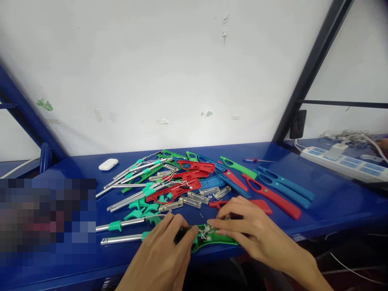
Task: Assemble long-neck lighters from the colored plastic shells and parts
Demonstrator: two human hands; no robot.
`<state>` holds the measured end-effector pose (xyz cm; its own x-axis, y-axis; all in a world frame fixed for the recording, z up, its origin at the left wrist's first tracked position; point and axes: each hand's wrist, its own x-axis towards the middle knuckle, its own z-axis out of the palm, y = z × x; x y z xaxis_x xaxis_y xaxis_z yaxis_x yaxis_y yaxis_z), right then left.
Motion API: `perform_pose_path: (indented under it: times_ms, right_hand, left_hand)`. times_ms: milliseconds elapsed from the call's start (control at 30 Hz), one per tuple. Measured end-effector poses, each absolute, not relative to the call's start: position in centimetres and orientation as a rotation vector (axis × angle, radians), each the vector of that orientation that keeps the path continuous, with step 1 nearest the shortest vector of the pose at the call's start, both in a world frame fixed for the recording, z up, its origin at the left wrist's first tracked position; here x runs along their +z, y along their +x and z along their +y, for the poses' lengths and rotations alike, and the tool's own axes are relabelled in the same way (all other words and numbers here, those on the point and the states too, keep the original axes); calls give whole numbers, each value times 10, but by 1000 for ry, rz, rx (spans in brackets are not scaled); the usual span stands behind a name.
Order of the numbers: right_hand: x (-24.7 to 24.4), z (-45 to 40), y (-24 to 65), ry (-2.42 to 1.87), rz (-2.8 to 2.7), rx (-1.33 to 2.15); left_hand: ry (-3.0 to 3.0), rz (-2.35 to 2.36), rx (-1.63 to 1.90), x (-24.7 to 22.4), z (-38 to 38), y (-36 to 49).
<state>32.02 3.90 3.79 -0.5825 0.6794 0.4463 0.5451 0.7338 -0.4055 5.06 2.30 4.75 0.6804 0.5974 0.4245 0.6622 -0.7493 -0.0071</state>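
Note:
Low at the table's front edge lies a green gas lighter half-shell (222, 239), open side up, with white wires and small parts inside. My left hand (169, 246) is closed around its trigger end, where a metal lighter tube (121, 240) with a teal collar sticks out to the left. At the other end, my right hand (254, 226) pinches a see-through fuel tank (210, 229) in the shell; the fingers partly hide it. Just behind my hands are more see-through fuel tanks (190, 202) and teal triggers (138, 213).
Behind lie several metal tubes (133, 196), red half-shells (176, 190) and blue half-shells (233, 184). To the right are a red handle shell (277, 200), blue shells (285, 188) and a screwdriver (257, 160). A white earbud case (108, 164) and a power strip (348, 161) flank them.

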Motion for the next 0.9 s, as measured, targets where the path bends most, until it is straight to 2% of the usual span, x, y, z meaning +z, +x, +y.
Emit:
perform_pose_path:
  times_ms: [333,900]
  right_hand:
    - [46,34,318,-999,-2354,372]
    - [49,35,318,-1090,-2391,438]
  left_hand:
    - [-2775,-1015,-478,43,24,47]
    - [-2754,-974,-514,37,25,45]
